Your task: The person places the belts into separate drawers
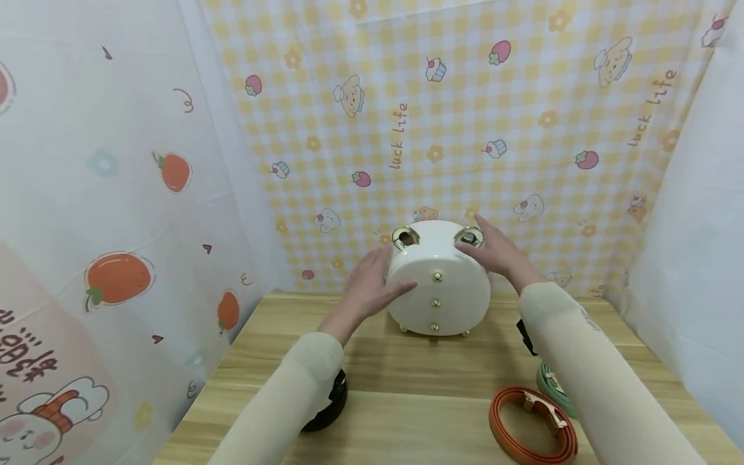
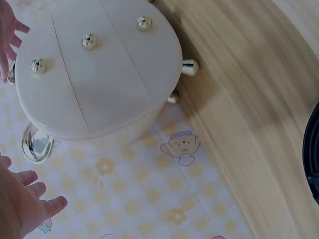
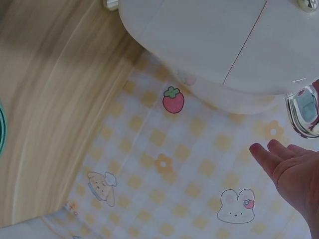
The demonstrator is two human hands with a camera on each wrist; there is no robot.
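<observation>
A white rounded three-drawer box (image 1: 462, 294) with gold knobs, gold ear-like rings and small gold feet stands at the back of the table. My left hand (image 1: 370, 284) is at its left side, fingers spread and thumb in front of the face. On the other side, my right hand (image 1: 495, 248) is raised by the right ring (image 1: 469, 236), its thumb overlapping that ring in the head view. The left wrist view shows the left hand's fingers (image 2: 36, 188) apart from the left ring (image 2: 37, 144). All the drawers are closed.
A coiled orange belt (image 1: 501, 429) and a coiled green belt (image 1: 545, 381) lie at the front right of the wooden table (image 1: 418, 426). A black coil (image 1: 332, 413) sits partly behind the left sleeve. Patterned cloth (image 1: 465, 116) hangs close behind the box.
</observation>
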